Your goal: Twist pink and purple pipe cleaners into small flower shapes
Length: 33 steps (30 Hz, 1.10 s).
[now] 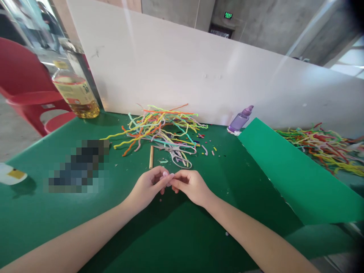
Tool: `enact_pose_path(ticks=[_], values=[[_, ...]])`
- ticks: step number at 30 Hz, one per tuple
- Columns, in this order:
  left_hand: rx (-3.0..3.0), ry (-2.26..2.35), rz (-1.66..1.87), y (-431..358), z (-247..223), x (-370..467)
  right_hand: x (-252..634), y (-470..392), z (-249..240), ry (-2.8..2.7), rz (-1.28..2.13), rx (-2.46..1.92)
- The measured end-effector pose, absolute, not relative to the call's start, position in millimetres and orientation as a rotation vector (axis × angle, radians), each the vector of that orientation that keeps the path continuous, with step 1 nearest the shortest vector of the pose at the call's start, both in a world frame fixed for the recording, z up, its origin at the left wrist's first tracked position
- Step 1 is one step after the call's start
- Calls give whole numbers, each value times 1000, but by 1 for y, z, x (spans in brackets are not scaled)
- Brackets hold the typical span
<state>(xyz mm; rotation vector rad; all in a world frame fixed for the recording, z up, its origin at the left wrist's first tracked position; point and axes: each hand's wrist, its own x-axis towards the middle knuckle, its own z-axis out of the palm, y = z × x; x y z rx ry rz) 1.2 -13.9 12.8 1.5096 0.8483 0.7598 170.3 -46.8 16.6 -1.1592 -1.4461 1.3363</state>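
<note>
Small pink piece (167,179) pinched between both hands, low over the green surface (170,235).
Left hand (149,185) and right hand (191,184) meet fingertip to fingertip, closed on it; too small to identify. Pipe-cleaner pile (159,127), scissors (179,156) and wooden stick (151,157) lie just beyond, within reach.

A green lit sign (228,15) hangs high on the grey concrete wall at the back, with pale characters on it too small to read. The oil bottle (74,91) at the table's far left corner carries a yellow label (print blurred, illegible). Nothing else bears readable text.
</note>
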Motion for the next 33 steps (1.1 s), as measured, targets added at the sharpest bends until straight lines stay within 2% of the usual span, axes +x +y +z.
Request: enact_pose_path(ticks=[5, 14, 33], values=[[1514, 878, 836, -13, 12, 1, 170, -43, 11, -1277, 1586, -1243], [1503, 893, 932, -16, 13, -1, 171, -46, 18, -1266, 1770, -1071], [839, 670, 891, -19, 9, 4, 166, -45, 16, -1188, 1467, -1055]])
